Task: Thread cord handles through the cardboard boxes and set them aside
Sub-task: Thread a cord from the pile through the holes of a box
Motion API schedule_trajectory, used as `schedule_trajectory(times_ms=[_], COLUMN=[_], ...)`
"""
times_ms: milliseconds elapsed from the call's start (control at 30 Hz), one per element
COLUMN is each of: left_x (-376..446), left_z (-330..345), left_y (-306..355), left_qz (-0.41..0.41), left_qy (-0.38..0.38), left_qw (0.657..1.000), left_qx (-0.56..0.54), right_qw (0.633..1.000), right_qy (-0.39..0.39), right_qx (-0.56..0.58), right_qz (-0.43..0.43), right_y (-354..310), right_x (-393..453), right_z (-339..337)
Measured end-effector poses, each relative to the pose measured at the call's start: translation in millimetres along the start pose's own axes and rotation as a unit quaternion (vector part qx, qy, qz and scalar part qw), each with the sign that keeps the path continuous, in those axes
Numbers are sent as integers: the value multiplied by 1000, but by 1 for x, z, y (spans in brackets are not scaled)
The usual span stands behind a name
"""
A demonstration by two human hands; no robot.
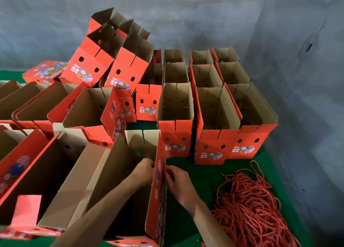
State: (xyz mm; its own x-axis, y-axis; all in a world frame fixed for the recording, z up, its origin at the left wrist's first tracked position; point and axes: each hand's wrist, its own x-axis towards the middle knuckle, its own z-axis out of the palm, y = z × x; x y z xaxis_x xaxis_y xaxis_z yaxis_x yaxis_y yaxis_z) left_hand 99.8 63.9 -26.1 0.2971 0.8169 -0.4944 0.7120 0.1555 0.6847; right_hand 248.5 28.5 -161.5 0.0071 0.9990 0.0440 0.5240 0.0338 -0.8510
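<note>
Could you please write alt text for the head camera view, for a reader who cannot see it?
A person threads a red cord through the side wall of an open red-printed cardboard box: the left hand reaches inside it, the right hand pinches the cord outside. A pile of red twisted cords lies to the right on the green table, with rows of upright open boxes behind.

Place: packing workshop
Walls: bare grey concrete [204,19]
Ahead of the right hand [178,179]: rows of open printed cartons [214,116]
Right of it: heaped red cord [247,205] on green surface [186,218]
</note>
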Motion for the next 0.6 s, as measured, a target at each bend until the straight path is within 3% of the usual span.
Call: schedule_trajectory(times_ms=[200, 267, 300, 367, 433, 467, 600], left_x=[3, 4, 4, 3, -1, -5, -29], left_z=[3, 2, 2, 4, 8, 9, 11], left_y=[-5, -7, -8, -10, -10, -10, -9], left_qz=[-32, -52, -57, -51, -48, -48, -6], left_qy=[-16, -28, -33, -31, -17, -11, -65], left_qw=[999, 997, 996, 996, 996, 995, 983], left_qx=[-15, -47, -57, -69, -80, -87, -171], right_qw=[965, 956, 961, 969, 918, 893, 853], right_qy=[29, 38, 41, 76, 111, 122, 147], right_qx=[-209, -226, -196, 17, 267, 339, 432], right_qz=[159, 186, 193, 234, 271, 271, 254], right_y=[65, 76, 76, 65, 48, 42, 35], right_x=[-55, -65, -66, -63, -57, -53, -47], right_z=[-18, -27, -30, -35, -40, -43, -55])
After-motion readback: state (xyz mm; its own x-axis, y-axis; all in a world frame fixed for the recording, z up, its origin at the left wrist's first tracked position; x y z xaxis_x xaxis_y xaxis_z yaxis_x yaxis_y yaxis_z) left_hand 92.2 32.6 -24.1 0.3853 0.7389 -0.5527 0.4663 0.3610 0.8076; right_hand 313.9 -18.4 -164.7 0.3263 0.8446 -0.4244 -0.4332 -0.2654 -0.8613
